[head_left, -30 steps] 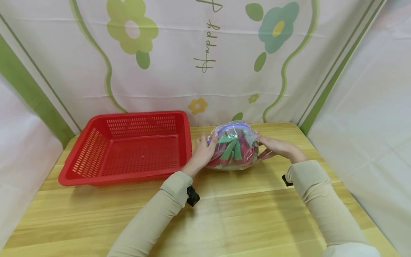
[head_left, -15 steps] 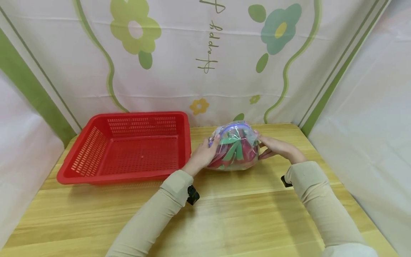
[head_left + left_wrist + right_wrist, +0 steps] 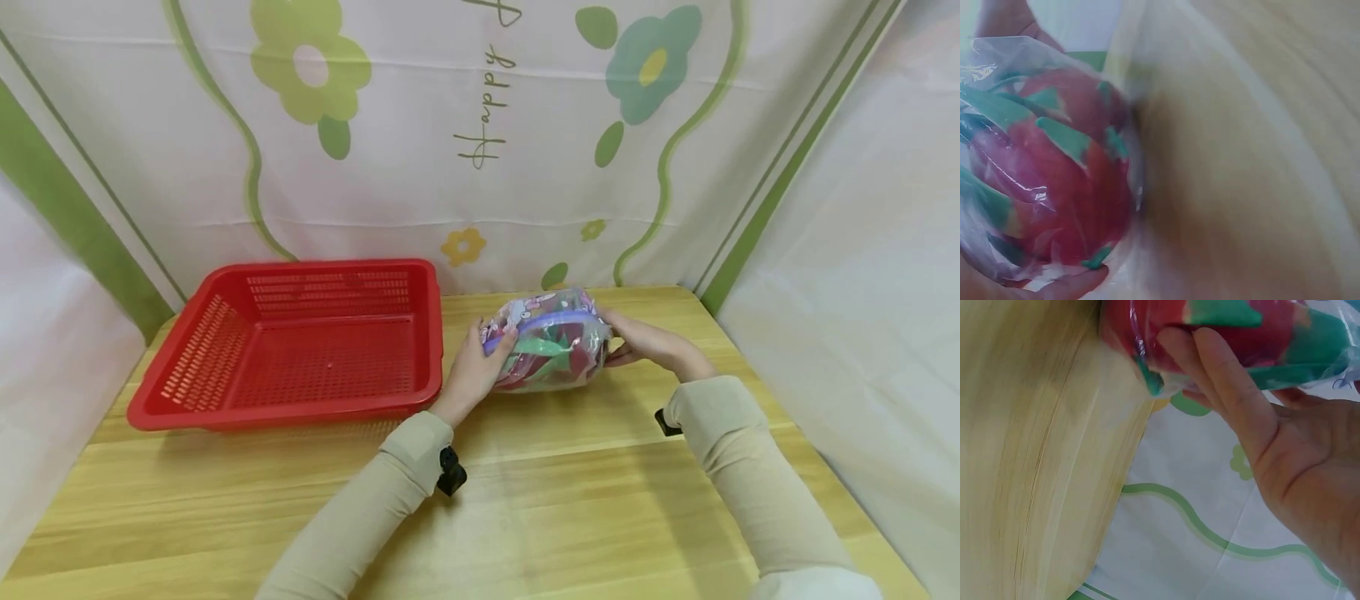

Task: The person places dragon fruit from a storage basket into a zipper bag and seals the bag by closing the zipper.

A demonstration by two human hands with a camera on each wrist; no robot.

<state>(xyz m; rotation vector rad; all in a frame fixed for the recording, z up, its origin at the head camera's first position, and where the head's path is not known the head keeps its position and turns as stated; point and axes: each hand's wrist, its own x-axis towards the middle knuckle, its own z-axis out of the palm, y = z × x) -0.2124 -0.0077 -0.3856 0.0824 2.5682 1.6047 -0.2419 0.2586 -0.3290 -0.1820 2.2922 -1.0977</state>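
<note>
A clear zip bag (image 3: pixel 543 379) with a purple zip strip (image 3: pixel 551 319) and cartoon print along its top lies at the back of the table, right of the red basket. Inside it are red dragon fruits (image 3: pixel 1066 181) with green scales. My left hand (image 3: pixel 472 371) grips the bag's left end, thumb on the near face by the strip. At the opposite end my right hand (image 3: pixel 645 340) holds the bag between thumb and fingers. The right wrist view shows two extended fingers (image 3: pixel 1232 381) against the plastic over the fruit.
The red plastic basket (image 3: pixel 326 408), with slotted walls, stands on the left of the wooden table (image 3: pixel 525 517), its right wall beside my left hand. A white flower-printed curtain (image 3: pixel 405 167) rises behind the table's back edge, with white cloth at both sides.
The bag has been tipped toward me: its zip strip sits lower and flatter, and more of the printed top shows. Both hands have kept their hold on its ends.
</note>
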